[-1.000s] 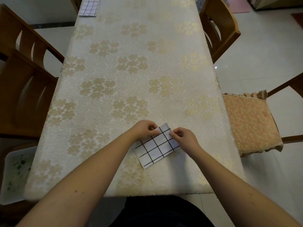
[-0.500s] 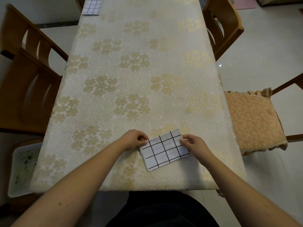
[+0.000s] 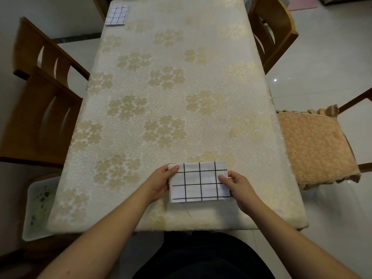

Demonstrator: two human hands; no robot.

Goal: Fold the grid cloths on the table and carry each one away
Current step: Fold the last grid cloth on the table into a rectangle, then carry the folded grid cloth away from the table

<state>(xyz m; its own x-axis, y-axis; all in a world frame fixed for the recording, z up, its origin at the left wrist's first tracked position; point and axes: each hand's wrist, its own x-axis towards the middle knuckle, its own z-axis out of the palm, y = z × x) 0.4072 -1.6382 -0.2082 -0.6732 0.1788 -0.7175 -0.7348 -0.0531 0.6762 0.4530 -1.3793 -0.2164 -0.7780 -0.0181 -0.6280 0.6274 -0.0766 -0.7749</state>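
Hands meet at the near edge of the table [image 3: 181,67], one on each short end of a folded grid cloth [image 3: 199,183]. The cloth is a white rectangle with black lines, lying flat on the tablecloth close to the near edge and a little toward the right side, its long sides running parallel to that edge. The left hand [image 3: 160,183] holds the cloth's left end, thumb on top near the far left corner and the other fingers curled along the edge, where they seem to tuck under it. The right hand [image 3: 236,184] holds the right end the same way, thumb lying on the top surface and fingers curled at the edge. Both forearms reach in from the bottom of the view, bare.

A second grid cloth [image 3: 117,15], also folded, lies at the far left corner of the table, well apart from the first. The table is covered by a cream tablecloth with pale gold flower clusters.

Two wooden chairs [image 3: 44,101] stand along the left side of the table and another wooden chair [image 3: 271,31] stands at the far right. A chair with an orange patterned cushion [image 3: 316,146] sits just beside the right edge. A white tray [image 3: 38,206] with green specks lies below the near left corner.
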